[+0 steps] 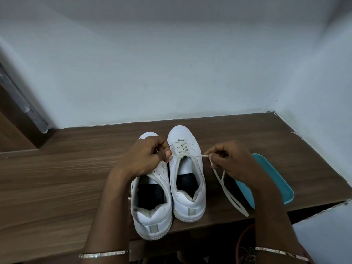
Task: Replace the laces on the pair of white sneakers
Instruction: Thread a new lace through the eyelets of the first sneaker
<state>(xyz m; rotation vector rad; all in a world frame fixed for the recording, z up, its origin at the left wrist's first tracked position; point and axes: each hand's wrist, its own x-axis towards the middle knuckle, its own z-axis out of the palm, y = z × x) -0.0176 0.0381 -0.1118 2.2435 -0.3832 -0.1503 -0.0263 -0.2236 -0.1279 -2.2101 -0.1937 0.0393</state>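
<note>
Here the left sneaker (152, 216) and right sneaker (187, 199) stand together on the counter (57, 178). The curled left hand (144, 157) hides the left one's front, and I cannot tell what it holds. The right hand (230, 159) pinches the right sneaker's lace (219, 180), forearm overlapping a teal tray (272, 178)

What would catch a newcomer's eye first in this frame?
Two white shoes, the left sneaker and the right sneaker, stand side by side in the middle of the wooden table, toes to the wall. The right hand pinches a white lace drawn taut from the right sneaker, while the left hand curls above the left sneaker. A teal tray lies by the table's right edge, partly under the right forearm.
</note>
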